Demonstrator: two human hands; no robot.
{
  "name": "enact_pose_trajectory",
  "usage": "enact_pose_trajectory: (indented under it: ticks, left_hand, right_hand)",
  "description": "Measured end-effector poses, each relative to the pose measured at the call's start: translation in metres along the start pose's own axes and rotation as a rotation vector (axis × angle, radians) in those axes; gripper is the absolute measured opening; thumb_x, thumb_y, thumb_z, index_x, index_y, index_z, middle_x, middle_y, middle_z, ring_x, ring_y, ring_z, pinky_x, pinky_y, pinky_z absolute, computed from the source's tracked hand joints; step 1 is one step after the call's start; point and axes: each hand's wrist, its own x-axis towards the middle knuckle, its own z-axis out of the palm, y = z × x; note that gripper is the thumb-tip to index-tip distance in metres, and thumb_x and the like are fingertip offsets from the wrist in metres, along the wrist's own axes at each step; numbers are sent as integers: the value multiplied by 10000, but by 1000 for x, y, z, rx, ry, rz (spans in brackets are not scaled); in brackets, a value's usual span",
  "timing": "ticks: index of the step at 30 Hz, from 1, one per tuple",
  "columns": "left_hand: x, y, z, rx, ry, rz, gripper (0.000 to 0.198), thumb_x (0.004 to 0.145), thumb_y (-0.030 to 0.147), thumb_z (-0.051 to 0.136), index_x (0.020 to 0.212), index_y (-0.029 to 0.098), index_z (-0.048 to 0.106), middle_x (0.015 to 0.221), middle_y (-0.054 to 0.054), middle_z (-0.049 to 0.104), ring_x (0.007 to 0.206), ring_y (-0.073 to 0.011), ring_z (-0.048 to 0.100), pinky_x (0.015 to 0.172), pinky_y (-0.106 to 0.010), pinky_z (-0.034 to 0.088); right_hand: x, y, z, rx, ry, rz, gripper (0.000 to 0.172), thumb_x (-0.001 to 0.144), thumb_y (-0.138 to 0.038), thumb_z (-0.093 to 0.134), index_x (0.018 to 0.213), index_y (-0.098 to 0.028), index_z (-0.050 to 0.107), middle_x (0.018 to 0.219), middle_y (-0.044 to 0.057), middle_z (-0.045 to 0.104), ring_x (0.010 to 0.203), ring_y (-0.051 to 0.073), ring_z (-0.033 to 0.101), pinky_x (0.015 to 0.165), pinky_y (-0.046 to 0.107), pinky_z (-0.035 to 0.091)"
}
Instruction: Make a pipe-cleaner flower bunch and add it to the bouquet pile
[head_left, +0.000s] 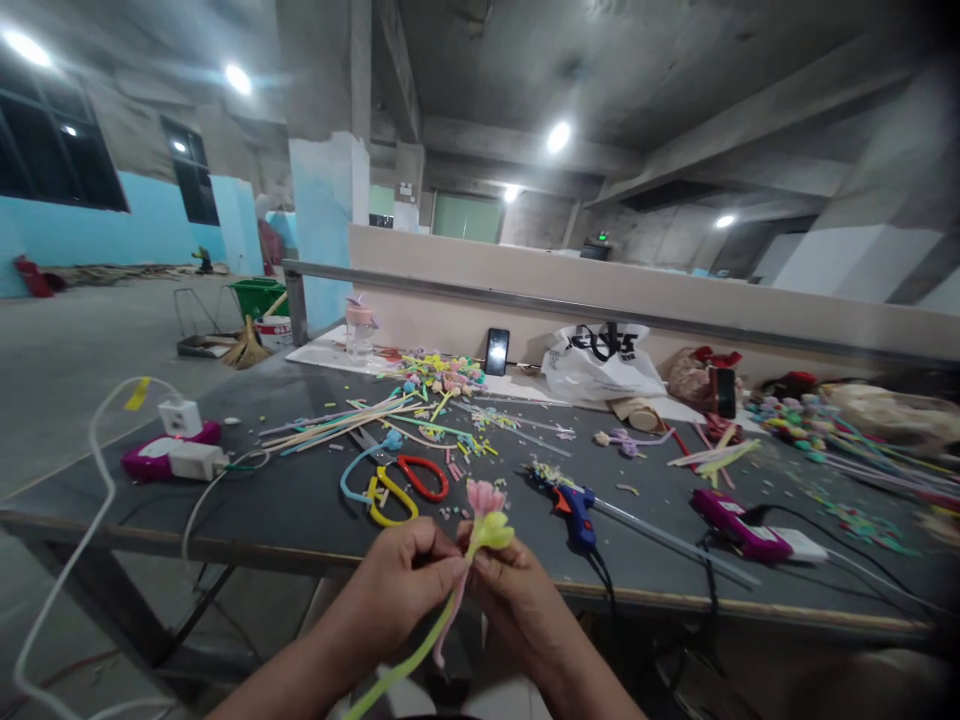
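L hand (416, 572) & R hand (517, 582) pinch the stems (405, 667) of a pink flower (484, 497) & yellow flower (495, 532) betw. thumbs and fingers, at the table's (277, 510) near edge; R fingertips part-hidden, exact contact hard to tell. Scissors (403, 468) w/ red & yellow handles lie just beyond, to L; blue glue gun (577, 517) lies to R.

The dark table (300, 510) carries a power strip (142, 460) at the left, scissors (409, 465) with red and yellow handles at near centre, and a blue glue gun (577, 515) to their right. A second power strip (739, 525) lies farther right. Stems (337, 425) lie left of centre. Clippings (482, 445) are scattered at centre. A white sheet (319, 353) lines the far edge.
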Motion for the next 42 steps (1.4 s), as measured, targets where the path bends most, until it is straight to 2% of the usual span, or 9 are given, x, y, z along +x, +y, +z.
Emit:
enact_pose_trajectory:
  ticks: [5,9,13,19,26,33,38,40,42]
  left_hand:
    - [-16,23,-18,522,-70,538,179,814,161,424,684,166,546,687,-13,511,653,-114,461,589,-234,347]
    - [-21,32,-28,953,-215,802,162,841,139,380,788,182,527,744,-15,517,645,-140,417,588,-280,317]
    - [-15,30,-29,1198,-316,926,120,840,144,394,826,174,509,761,-13,520,648,-155,406,581,-301,307]
    - [-3,29,-21,1323,-395,985,93,822,146,424,807,164,514,732,-17,510,615,-157,391,524,-307,289]
    - [-1,22,-13,1243,-456,932,85,817,135,439,820,148,523,757,-36,528,634,-156,404,546,-290,326]
    - [-1,17,-10,1200,-532,824,91,793,100,454,804,149,529,800,-41,550,659,-157,435,561,-276,343]
    - [2,9,-10,1043,-477,603,134,771,109,423,760,162,545,777,-35,554,662,-149,470,576,-262,343]
    - [4,7,-9,917,-457,475,153,771,137,417,721,160,560,747,-28,549,653,-133,480,582,-243,344]
    - [8,5,-10,781,-456,320,143,733,154,455,641,153,564,690,-9,532,629,-117,473,572,-221,335]
  right_hand:
    - [-10,-29,-6,-78,18,173,148,642,-235,698,754,-154,644,634,-3,599,521,80,506,545,197,401]
    - [-16,-58,-5,-158,-58,313,283,736,-368,594,713,-92,653,656,69,630,553,117,557,548,227,418]
    - [-13,-70,2,-372,-190,408,175,704,-232,607,756,-81,679,687,60,647,593,104,566,583,202,418]
    - [0,-69,1,-599,-192,520,117,646,-178,601,671,-108,691,625,42,656,489,83,507,488,195,377]
    - [-2,-54,-9,-660,-129,511,90,581,-95,588,577,-128,672,543,3,629,474,65,488,492,182,365]
    - [-3,-58,8,-945,-69,487,127,518,-52,536,482,-139,621,438,-41,567,429,66,469,450,172,346]
    - [-8,-52,14,-1213,-165,618,200,606,-120,422,660,-160,610,335,-64,442,319,110,483,405,204,372]
    - [-12,-48,15,-1454,-306,412,213,613,-102,399,639,-163,601,368,-44,462,376,123,516,506,247,419]
    - [-18,-45,17,-1761,-456,44,176,600,-82,421,591,-157,580,474,-1,542,491,136,539,695,328,417]
